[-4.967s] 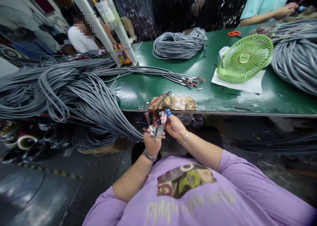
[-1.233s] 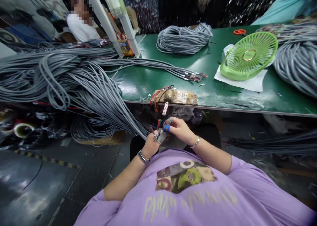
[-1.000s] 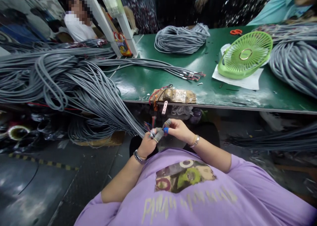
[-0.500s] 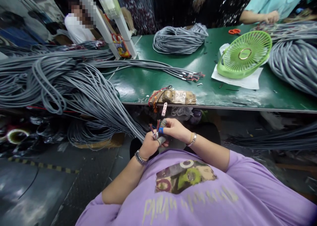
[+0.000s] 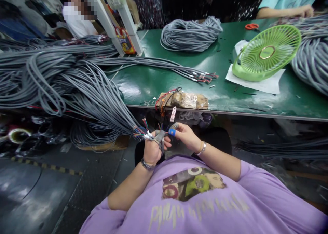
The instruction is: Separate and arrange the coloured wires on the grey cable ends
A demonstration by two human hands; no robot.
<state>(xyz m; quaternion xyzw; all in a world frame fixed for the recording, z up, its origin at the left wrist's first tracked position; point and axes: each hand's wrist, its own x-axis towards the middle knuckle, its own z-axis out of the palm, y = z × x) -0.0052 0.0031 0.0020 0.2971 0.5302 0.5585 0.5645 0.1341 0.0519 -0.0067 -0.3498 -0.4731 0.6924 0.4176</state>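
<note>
Nearest us, low in the frame, there's the purple shirt (image 5: 200, 213), and just above it, at the centre, here's the action! The left hand (image 5: 151, 151) is curled firmly round a bunch of cable ends, and look, the coloured wires (image 5: 140, 132) have just splayed out to the left; half a second ago they stood bunched upright between the fingers. White sleeves (image 5: 148, 135) now show among them. We'd judge that makes single strands easier to pick out, with the handling still under way. The right hand (image 5: 186, 136) has slid a touch further off, thumb and forefinger nipped together on what seems a strand of that bunch, though it's too small for us to swear to.

Beyond, grey cables (image 5: 99, 94) sweep in from the left edge. At the centre, the wooden block (image 5: 191, 100) sits on the green bench's (image 5: 143, 88) near edge, a pink tag (image 5: 173, 114) hanging below. Further up right we've a green fan (image 5: 269, 53), and at upper right, a co-worker's hand (image 5: 306, 11) has shifted rightward.
</note>
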